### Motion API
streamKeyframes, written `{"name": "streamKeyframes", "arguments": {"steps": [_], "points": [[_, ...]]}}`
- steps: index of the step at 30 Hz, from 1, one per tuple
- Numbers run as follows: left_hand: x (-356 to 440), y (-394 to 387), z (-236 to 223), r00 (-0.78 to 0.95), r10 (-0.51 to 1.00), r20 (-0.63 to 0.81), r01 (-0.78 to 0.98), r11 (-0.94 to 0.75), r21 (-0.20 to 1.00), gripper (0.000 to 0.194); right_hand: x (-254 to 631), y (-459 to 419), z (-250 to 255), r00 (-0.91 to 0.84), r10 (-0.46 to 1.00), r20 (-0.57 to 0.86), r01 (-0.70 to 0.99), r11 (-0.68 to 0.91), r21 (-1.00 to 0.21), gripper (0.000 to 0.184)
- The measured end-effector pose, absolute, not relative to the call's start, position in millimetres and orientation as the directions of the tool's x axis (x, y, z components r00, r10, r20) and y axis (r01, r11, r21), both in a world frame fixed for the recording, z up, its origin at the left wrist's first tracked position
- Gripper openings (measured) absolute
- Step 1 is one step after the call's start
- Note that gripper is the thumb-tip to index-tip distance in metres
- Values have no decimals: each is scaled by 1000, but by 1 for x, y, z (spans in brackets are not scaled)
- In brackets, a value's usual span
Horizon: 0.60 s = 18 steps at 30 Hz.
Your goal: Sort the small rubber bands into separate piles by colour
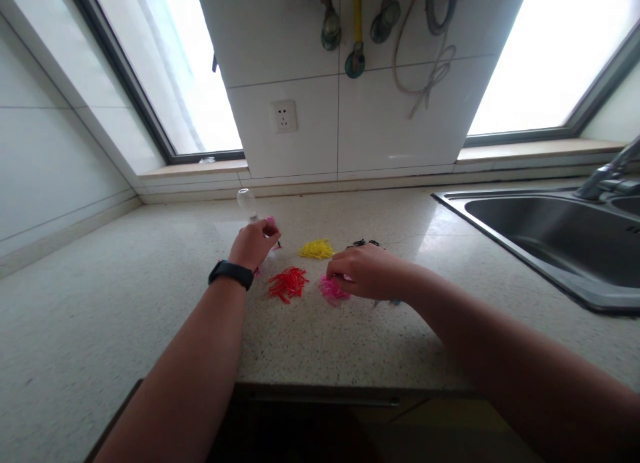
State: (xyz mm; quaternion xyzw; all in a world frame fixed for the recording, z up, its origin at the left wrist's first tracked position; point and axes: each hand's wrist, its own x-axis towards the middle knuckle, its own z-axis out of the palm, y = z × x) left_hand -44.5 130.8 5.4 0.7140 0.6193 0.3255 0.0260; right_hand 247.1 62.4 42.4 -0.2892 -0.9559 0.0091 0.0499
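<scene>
My left hand [256,242], with a dark band on its wrist, is closed in a pinch over the counter. Whatever lies between its fingertips is too small to make out; some pink stuff [271,220] shows just behind them. My right hand [364,270] reaches down with curled fingers into a pile of pink strands [334,291], its fingertips touching them. Between the hands lie a pile of red strands [289,284] and a pile of yellow strands [317,249]. Small black pieces [367,242] and some bluish ones [395,302] are partly hidden by my right hand.
A clear rounded container [246,200] stands behind my left hand. The speckled counter [165,303] runs to a tiled wall with a socket [284,116] and pipes. On the right is a steel sink [525,226] with a faucet [603,180].
</scene>
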Motion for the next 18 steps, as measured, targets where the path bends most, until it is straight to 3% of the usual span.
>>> {"name": "streamKeyframes", "arguments": {"steps": [18], "points": [[-45,134,1,46,889,456,852,-273,447,8,246,59,45,-818,571,70,568,821,-60,18]]}}
